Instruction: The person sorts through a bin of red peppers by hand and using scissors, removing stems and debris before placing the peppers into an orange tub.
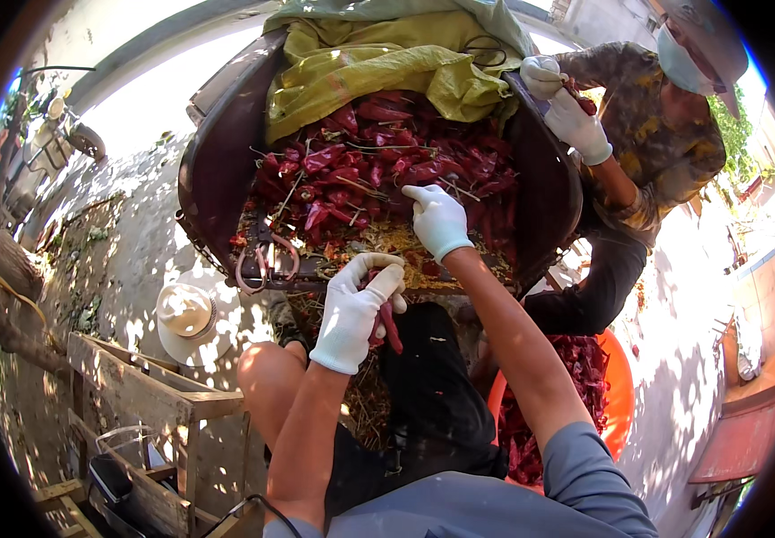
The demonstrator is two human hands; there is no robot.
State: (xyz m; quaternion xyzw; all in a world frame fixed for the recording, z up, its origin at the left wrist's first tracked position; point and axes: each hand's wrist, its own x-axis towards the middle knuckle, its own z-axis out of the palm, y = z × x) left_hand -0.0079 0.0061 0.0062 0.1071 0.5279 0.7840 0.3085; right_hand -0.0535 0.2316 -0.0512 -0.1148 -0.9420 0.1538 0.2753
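My left hand (358, 313), in a white knit glove, grips a few dried red chili peppers (388, 324) in front of the metal cart bed's front edge. My right hand (437, 218), gloved the same way, reaches over the heap of dried red chilies (340, 171). Its extended finger is at the near side of the heap; whether it pinches a pepper I cannot tell. Yellow seeds and stem bits (397, 243) lie under and beside that hand. A pair of pink-handled scissors (267, 261) rests at the bed's front left.
A yellow woven sack (387, 67) covers the heap's back. At right, a co-worker's gloved hands (572, 118) hold a red chili. An orange tub (619, 390) of chilies stands by my right leg. A straw hat (189, 316) and a wooden frame (138, 383) are at left.
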